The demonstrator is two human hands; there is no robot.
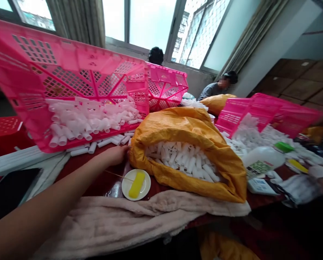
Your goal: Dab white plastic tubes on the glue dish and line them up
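My left hand reaches in from the lower left to the left side of an orange woven bag. Its fingers are curled against the bag's edge, and their tips are partly hidden. The bag lies with its mouth facing me, full of short white plastic tubes. Just below the hand stands a small white plate with a yellow block on it. A thin stick rests with one end on the plate. My right hand is out of view.
Behind my left hand a large pink crate lies tipped, with white tubes spilling from it. A pale plush cloth covers the table's front edge. To the right are a bottle with a green cap, more pink crates and a co-worker's hand.
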